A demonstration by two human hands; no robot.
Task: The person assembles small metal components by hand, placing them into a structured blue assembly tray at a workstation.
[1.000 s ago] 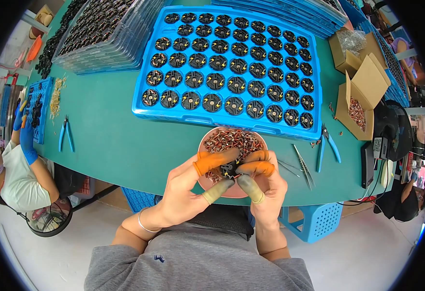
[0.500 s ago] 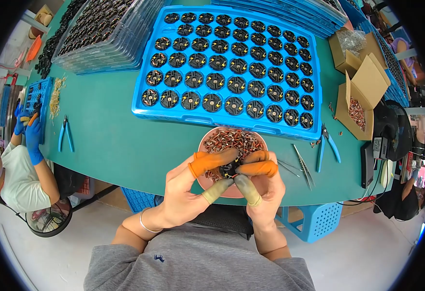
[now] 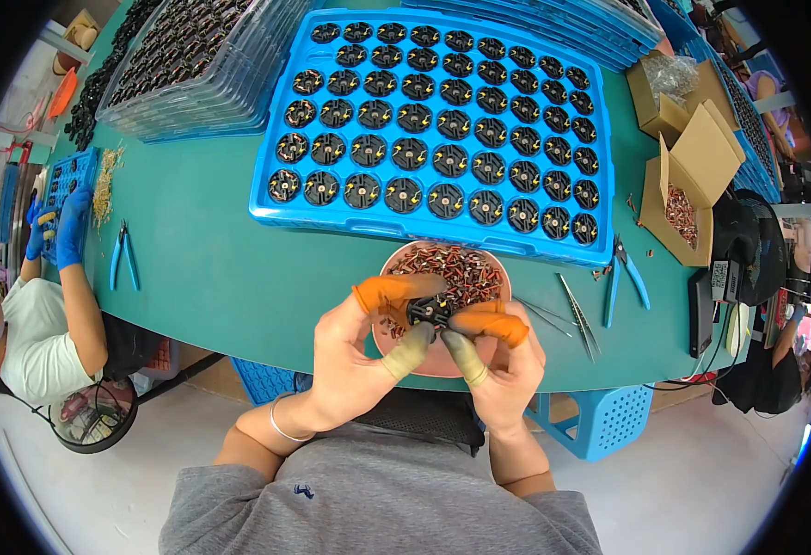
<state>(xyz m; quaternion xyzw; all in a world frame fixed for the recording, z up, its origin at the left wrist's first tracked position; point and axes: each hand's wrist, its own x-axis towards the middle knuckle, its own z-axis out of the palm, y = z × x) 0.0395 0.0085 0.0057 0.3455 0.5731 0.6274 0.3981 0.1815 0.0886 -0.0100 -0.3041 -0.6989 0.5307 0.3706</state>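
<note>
A round black part (image 3: 429, 311) with ridges on its face is held above the pink bowl (image 3: 506, 277). My left hand (image 3: 350, 351), in orange and pale finger cots, pinches it between thumb and forefinger. From the other side, my right hand (image 3: 501, 356) grips its edge with finger and thumb pressed together; whether a smaller piece is between those fingertips is hidden. Small red-and-metal cylindrical pieces (image 3: 466, 274) fill the bowl. Just beyond it, a blue tray (image 3: 350, 222) carries rows of similar round black parts with yellow marks.
Right of the bowl lie tweezers (image 3: 577, 316) and blue-handled pliers (image 3: 614, 291). An open cardboard box (image 3: 657, 208) holds more small pieces. Other pliers (image 3: 123, 259) lie at left, near a co-worker in blue gloves (image 3: 71, 227). Stacked clear trays (image 3: 193, 111) stand behind.
The black part has turned so that its ridged face shows more, and it has shifted slightly left. My fingers have changed their grip. The co-worker's near hand has moved up.
</note>
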